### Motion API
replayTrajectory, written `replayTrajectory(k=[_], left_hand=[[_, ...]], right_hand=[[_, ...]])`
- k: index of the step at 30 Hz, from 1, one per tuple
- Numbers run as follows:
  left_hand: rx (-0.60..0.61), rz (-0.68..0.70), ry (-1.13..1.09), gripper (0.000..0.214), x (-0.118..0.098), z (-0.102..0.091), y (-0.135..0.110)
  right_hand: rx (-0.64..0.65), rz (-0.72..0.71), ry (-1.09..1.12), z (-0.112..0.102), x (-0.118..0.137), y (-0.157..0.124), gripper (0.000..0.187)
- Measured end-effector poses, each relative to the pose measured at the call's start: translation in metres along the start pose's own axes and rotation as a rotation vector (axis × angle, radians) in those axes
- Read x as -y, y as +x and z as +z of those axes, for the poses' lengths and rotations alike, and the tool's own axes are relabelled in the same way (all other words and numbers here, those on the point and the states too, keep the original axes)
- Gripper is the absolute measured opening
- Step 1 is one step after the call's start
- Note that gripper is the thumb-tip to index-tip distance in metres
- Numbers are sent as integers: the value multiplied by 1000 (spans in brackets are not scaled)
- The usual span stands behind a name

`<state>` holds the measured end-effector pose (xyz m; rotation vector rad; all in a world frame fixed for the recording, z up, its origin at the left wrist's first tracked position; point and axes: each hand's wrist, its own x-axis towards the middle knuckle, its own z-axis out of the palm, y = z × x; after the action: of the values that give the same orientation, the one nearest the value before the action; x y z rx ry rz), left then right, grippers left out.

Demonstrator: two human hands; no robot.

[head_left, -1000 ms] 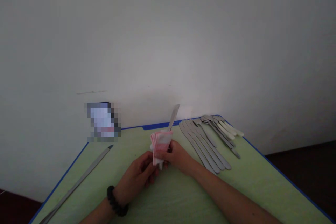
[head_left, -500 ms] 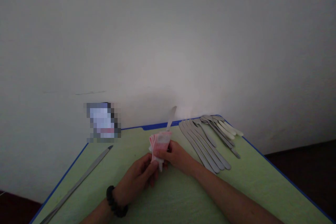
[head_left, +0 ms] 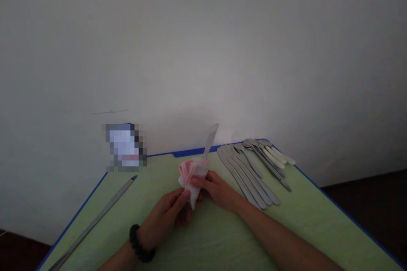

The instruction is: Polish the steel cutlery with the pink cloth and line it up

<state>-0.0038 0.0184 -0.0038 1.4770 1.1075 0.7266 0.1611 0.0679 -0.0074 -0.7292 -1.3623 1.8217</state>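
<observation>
At the middle of the green table (head_left: 222, 241), my right hand (head_left: 218, 190) is closed round a pink and white cloth (head_left: 191, 174). The cloth wraps a metal table knife (head_left: 211, 139) whose blade sticks up and away out of its top. My left hand (head_left: 167, 216), with a dark bead bracelet on the wrist, pinches the lower end of the cloth bundle from the left, where the knife's handle is hidden. Both hands sit just above the tabletop.
A row of several metal knives (head_left: 244, 173), spoons and white-handled cutlery (head_left: 275, 156) lies at the back right. A long thin metal blade (head_left: 95, 218) lies along the left edge. A blurred box (head_left: 124, 146) stands at the back left by the white wall. The table has a blue rim.
The blade slid down into the cloth and has come back up. The cloth has shifted slightly left and spread a little in my fingers.
</observation>
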Motion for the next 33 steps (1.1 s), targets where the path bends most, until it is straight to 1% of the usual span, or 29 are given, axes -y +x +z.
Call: replayTrajectory(k=[4,9,14,17,19,22,24,27,30,33], left_hand=[[-27,-24,-17,54,0,1,1],[-57,4,-17,48,0,1,2],[-189,72,2,44,1,0,-3],[-205,143,79,37,-2,1,-7],[-210,186,159,28,-6,3,-8],[-258,203,202,19,-10,6,-9],[-277,186,195,19,-10,7,-8],[-299,172,218,17,-8,8,-7],[-353,207,254,17,-4,7,-6],[-371,249,255,19,-2,7,-5]], right_hand=[[-29,12,17,0,-4,2,36],[-92,24,-4,1,-8,5,36],[-184,14,149,2,-10,9,33],[-232,-2,256,3,-8,11,33],[-231,-12,281,3,-7,11,33],[-206,2,226,3,-8,10,31],[-192,5,190,2,-9,10,31],[-181,-3,195,1,-10,9,33],[-160,2,203,1,-9,9,33],[-162,-3,214,1,-8,9,33]])
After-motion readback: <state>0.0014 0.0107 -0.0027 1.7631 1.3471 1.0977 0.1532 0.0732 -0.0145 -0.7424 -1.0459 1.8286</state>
